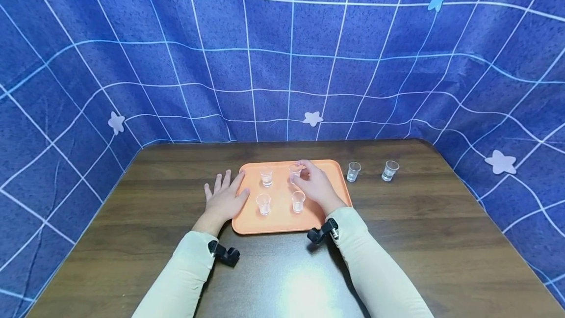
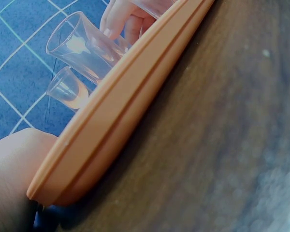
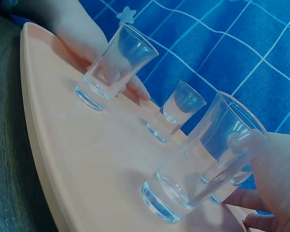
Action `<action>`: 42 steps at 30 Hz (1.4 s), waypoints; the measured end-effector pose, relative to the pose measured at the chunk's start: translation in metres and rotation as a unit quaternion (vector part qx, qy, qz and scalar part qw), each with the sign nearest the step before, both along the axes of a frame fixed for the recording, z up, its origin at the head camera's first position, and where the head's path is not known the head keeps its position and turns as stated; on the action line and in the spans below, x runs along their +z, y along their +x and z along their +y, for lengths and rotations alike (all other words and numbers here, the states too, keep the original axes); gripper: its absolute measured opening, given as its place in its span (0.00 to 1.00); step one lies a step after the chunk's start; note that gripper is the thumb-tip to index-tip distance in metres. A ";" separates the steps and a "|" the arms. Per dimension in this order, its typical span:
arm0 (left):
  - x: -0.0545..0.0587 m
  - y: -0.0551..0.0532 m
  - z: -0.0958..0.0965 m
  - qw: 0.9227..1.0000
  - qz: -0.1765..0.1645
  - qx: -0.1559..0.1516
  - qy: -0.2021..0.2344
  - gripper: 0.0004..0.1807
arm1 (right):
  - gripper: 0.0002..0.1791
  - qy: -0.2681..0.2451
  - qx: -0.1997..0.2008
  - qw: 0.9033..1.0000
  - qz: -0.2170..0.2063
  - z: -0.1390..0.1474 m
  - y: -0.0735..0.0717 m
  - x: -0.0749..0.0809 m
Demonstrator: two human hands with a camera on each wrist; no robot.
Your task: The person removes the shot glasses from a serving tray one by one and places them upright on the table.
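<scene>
- Head view: my right hand [image 1: 319,185] is closed in a light pinch, thumb and forefinger on the far-right glass [image 1: 293,171] of the tray [image 1: 282,225]. A side grip presumably suits so small a vessel and leaves its base clear.
- My left hand [image 1: 224,200] lies with fingers straight and spread at the tray's left edge, thumb over the rim; I judge this steadies the tray against a nudge.
- The far-left glass [image 1: 266,177], near-left glass [image 1: 263,204] and near-right glass [image 1: 298,202] stand apart, making a two-by-two layout with the pinched one. The gaps probably give fingers room.
- Two more glasses [image 1: 353,172] stand on the table [image 1: 419,239], right of the tray, on my right hand's side, likely for easy reach.
- Left wrist view: the raised rim crosses in front of the glasses, hiding their bases; a lip like that should help contain a slide.
- Right wrist view: the near-right glass partly covers the pinched one; I cannot tell whether that one's base bears fully on the tray.
</scene>
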State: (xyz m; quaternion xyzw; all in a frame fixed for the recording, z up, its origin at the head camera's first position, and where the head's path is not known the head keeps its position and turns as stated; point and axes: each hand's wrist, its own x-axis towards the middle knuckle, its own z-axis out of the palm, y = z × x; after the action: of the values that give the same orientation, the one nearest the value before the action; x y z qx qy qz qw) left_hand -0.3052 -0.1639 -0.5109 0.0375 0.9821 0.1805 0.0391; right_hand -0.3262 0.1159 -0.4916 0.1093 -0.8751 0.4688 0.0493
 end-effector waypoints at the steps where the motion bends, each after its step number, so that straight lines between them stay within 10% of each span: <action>1: 0.000 0.000 0.000 1.000 0.000 0.000 0.000 0.37 | 0.21 0.003 -0.001 1.000 -0.002 0.000 0.000 0.000; 42: 0.001 0.001 0.000 1.000 0.001 0.002 0.001 0.37 | 0.22 0.008 0.012 0.999 0.037 0.008 0.006 0.002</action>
State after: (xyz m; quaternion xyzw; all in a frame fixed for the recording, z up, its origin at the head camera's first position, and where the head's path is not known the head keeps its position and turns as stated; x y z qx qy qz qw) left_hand -0.3047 -0.1640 -0.5097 0.0358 0.9820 0.1818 0.0374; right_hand -0.3204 0.1238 -0.4893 0.1375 -0.8751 0.4578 0.0756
